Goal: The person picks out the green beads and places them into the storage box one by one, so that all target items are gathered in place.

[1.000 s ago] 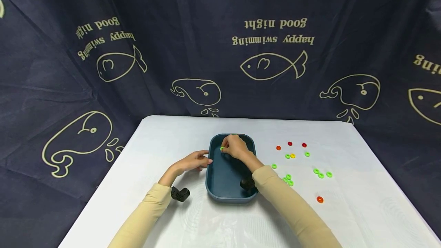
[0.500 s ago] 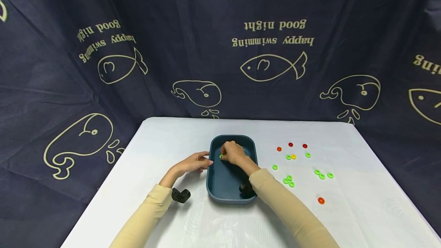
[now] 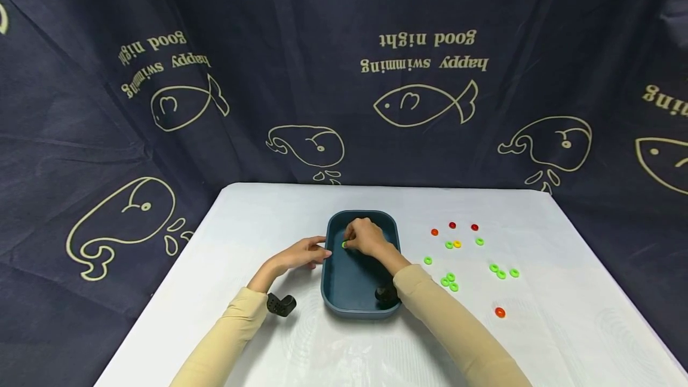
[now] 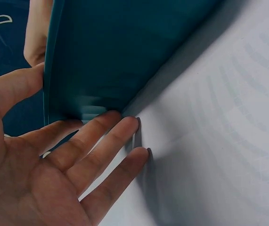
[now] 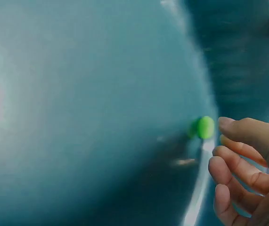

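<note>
A dark teal plastic box (image 3: 352,291) stands in the middle of the white table. My left hand (image 3: 305,252) rests against its left side, thumb at the rim and fingers spread along the outer wall (image 4: 96,61). Inside the box, near the left wall, my right hand (image 3: 365,236) reaches down. A small bright green ring (image 5: 205,127) lies just off its thumb tip, by the foot of the wall. In the right wrist view, thumb and fingers are loosely curled, with a narrow gap between them and the ring.
To the right of the box, several small rings lie scattered: green ones (image 3: 501,275), a yellow one (image 3: 457,244), dark red ones (image 3: 452,226) and an orange-red one (image 3: 500,312) nearer the front. A dark printed cloth (image 3: 344,94) hangs behind the table.
Over the past second my right hand has moved slightly nearer and lower inside the box with the green ring at its fingertips. My left hand has stayed at the box's side.
</note>
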`<state>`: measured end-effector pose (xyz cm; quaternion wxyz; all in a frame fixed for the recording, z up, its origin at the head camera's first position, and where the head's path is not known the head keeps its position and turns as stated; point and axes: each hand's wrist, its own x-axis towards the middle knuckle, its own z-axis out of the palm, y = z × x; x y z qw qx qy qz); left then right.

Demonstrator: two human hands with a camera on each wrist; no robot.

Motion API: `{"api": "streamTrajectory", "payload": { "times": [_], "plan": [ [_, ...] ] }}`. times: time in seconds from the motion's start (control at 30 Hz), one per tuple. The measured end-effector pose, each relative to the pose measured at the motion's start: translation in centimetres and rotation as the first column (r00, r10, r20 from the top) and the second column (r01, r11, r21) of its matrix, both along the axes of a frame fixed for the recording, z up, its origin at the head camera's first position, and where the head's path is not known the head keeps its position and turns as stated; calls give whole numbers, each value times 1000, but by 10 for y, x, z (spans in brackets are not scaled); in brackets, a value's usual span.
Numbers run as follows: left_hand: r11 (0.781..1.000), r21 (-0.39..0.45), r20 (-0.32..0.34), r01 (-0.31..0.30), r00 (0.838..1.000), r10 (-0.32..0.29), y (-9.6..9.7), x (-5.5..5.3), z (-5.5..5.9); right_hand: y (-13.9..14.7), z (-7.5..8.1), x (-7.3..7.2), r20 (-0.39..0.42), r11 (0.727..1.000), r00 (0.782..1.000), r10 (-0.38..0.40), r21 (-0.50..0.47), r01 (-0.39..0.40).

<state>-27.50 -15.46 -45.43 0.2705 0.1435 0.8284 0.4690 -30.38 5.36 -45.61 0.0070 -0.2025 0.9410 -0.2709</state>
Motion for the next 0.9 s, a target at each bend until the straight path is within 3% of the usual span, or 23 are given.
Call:
{"api": "streamTrajectory", "payload": {
  "times": [0.57,0.9],
  "plan": [
    [1000,-7,-7,-6,1000,6,0,-1,2,35,49,-8,-84,982,995,-44,-188,28],
    [1000,-13,-6,-9,1000,8,0,0,1,68,61,-6,-100,971,989,-108,-223,83]
  ]
}}
